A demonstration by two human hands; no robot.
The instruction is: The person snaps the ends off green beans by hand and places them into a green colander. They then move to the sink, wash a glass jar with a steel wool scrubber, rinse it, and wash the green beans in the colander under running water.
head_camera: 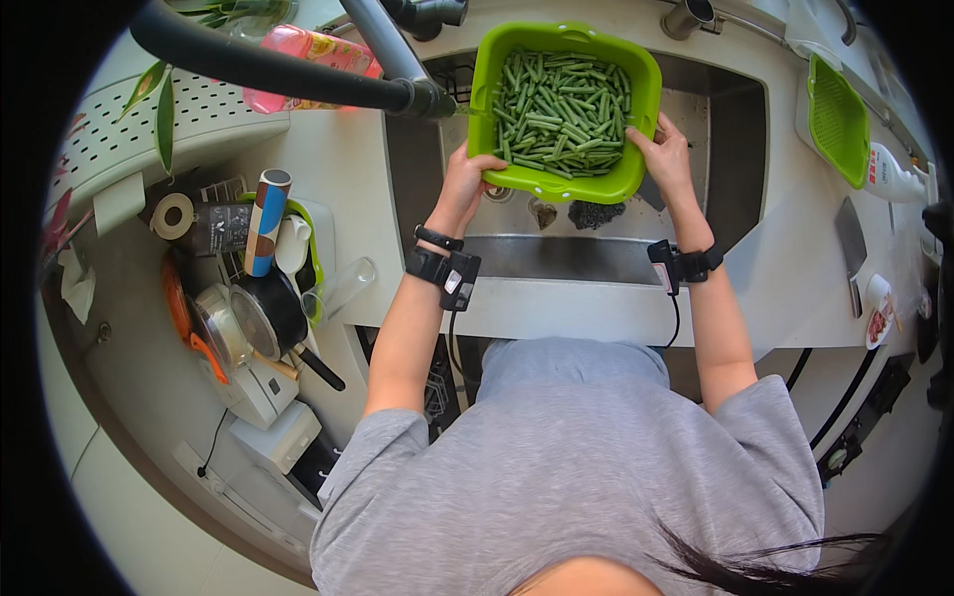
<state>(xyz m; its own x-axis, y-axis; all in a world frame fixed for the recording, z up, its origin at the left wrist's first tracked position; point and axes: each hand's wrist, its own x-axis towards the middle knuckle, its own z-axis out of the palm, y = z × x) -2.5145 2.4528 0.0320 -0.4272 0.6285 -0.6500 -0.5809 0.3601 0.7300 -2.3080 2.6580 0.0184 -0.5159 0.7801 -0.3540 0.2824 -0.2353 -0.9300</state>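
A green plastic basin [486, 74] full of cut green beans [566, 115] is held over the stainless steel sink [551, 257]. My left hand [469, 179] grips its near left corner, with the thumb on the rim. At its right side my right hand [665, 153] has hold of the rim, thumb on top. The dark faucet [436, 100] ends beside the basin's left wall; a thin stream seems to come from its tip. Below the basin, a dark mesh-like clump [596, 214] and a small brownish thing [542, 214] lie in the sink.
Left of the sink stand a clear glass [346, 287], a black saucepan [272, 313] and a patterned cylinder [268, 223]. A pink bottle [283, 74] is behind the faucet. On the right are a green colander [836, 119], a white spray bottle [894, 175] and a cleaver [850, 238].
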